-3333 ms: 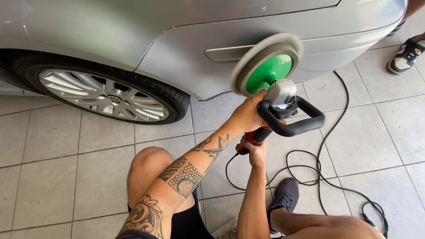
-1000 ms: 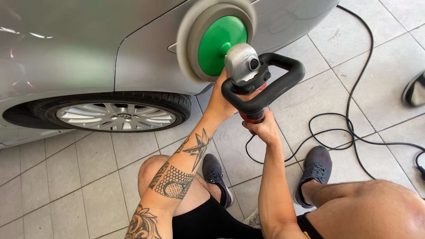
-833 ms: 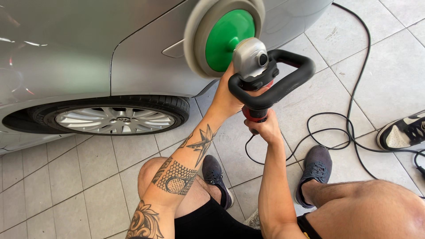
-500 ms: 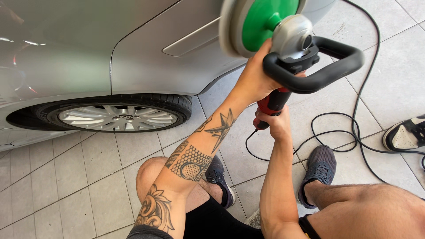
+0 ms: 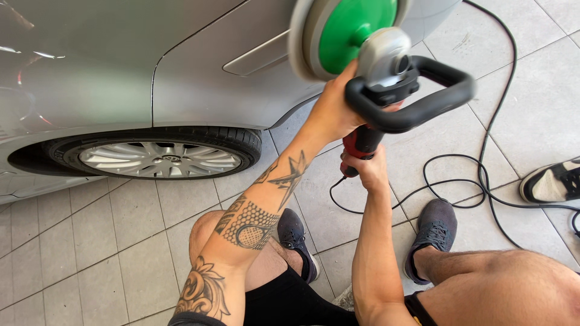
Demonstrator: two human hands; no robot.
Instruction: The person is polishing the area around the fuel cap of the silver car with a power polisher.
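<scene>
I hold a rotary polisher with a green backing plate and pale pad pressed flat against the silver car's side panel. My left hand grips the black loop handle near the tool's head. My right hand is closed around the red rear body lower down. I am crouched, with both knees bent above the floor.
A tyre with an alloy wheel sits at the left. The black power cord loops over the grey floor tiles at the right. Another person's black-and-white shoe stands at the right edge. My dark shoes are under me.
The polisher has travelled up and to the right along the car's side, with both hands following it. The other person's shoe stepped into view at the right.
</scene>
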